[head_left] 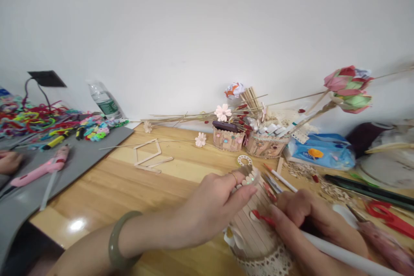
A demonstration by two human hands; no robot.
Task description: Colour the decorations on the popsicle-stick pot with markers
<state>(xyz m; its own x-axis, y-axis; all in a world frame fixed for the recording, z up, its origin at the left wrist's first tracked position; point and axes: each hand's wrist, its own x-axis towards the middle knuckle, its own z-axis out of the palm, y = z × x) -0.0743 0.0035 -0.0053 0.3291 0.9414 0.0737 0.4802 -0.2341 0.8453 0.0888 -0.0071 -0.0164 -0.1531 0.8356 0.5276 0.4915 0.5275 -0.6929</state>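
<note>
A container made of craft sticks point(254, 233) stands tilted in front of me, with lace trim round its lower end and small red decorations on its side. My left hand point(223, 202) grips its upper rim, thumb on the near face and fingers over the far side. In my right hand point(315, 220) is a slim white-barrelled pen point(339, 248). Red shows where its front end meets the sticks, but I cannot make out its tip clearly. A white piece hangs at the container's left side.
Behind stand two decorated stick baskets point(228, 140), one holding white-capped markers. Right lie a blue wipes pack point(321, 151), red-handled scissors point(390, 220) and wood shavings. Loose craft sticks point(147, 166), a pink glue gun point(42, 172), a bottle point(106, 101) and another person's hand point(9, 161) are left.
</note>
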